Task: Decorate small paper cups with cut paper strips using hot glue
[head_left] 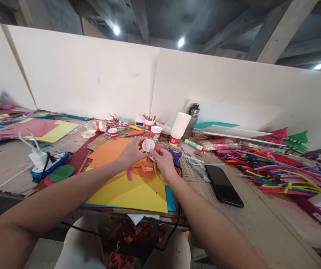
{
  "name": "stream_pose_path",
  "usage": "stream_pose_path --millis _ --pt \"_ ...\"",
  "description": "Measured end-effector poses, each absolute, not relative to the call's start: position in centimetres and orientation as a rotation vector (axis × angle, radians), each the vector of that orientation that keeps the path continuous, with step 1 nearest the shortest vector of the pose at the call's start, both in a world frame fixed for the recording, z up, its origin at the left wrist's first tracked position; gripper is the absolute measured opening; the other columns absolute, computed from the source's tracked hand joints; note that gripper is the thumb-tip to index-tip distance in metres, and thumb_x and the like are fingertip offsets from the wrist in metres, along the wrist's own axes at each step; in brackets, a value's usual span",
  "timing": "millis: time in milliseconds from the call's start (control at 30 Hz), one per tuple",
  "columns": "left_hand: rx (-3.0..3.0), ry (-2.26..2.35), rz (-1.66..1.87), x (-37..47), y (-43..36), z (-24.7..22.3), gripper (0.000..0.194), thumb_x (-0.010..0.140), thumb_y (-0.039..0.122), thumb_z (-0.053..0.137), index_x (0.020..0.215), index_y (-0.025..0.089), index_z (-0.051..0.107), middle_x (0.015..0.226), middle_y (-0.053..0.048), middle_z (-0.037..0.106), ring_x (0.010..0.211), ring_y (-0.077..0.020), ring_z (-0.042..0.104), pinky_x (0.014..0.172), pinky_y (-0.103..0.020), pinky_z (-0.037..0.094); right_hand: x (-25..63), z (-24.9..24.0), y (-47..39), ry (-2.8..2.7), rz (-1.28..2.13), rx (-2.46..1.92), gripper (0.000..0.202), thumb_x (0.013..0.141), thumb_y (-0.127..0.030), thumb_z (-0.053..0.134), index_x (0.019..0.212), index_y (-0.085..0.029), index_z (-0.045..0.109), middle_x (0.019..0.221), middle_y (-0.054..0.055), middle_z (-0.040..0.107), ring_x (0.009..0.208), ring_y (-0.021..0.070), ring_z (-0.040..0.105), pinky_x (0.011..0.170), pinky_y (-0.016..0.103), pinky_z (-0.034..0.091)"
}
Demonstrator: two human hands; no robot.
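Over the middle of the table I hold up a small cut-down paper cup [148,145], its white round face marked with drawn lines and coloured strips around its edge. My left hand [132,152] grips it from the left, with the fingers closed at its rim. From the lower right, my right hand [163,161] pinches the same piece. Orange paper [108,150] and yellow paper [126,192] lie beneath my hands. Just right of my right hand lies a blue glue gun [176,157], partly hidden. A yellow pipe cleaner [158,175] curls below the hands.
Behind stand a leaning stack of paper cups [180,126] and a cup of strips [149,122]. A utility knife [136,133] and glue stick [193,144] lie nearby. To the right are a phone [224,186] and piled pipe cleaners [283,168]; a blue power strip [51,166] sits left.
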State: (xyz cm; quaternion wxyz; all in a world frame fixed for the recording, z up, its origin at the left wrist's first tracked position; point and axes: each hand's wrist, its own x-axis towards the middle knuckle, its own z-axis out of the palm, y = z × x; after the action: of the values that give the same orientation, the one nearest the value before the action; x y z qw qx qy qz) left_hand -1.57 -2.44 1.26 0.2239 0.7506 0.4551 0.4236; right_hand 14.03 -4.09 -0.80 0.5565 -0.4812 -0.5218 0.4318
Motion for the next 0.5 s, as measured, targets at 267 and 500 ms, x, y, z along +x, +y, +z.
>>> stream_pose_path --millis 267,500 --pt "2.090 1.275 1.183 -0.9 -2.5 1.4 0.046 0.072 0.032 0.071 0.114 0.018 0.057 0.116 -0.008 0.067 0.102 -0.0219 0.064 0.090 -0.036 0.050 14.2 -0.9 -3.9 -1.282 0.987 -1.161 0.034 0.069 -0.050 0.068 0.075 -0.017 0.064 0.069 0.002 0.063 0.062 0.0144 0.053 0.060 0.028 0.041" --pt "1.894 1.361 1.253 -3.3 0.9 2.0 0.048 0.066 0.039 0.076 0.106 0.016 0.062 0.105 -0.008 0.072 0.093 -0.0229 0.067 0.083 -0.034 0.051 14.8 -0.1 -4.2 -1.368 0.943 -1.167 0.034 0.073 -0.050 0.065 0.083 -0.017 0.062 0.077 0.001 0.064 0.068 0.0138 0.054 0.064 0.027 0.042"
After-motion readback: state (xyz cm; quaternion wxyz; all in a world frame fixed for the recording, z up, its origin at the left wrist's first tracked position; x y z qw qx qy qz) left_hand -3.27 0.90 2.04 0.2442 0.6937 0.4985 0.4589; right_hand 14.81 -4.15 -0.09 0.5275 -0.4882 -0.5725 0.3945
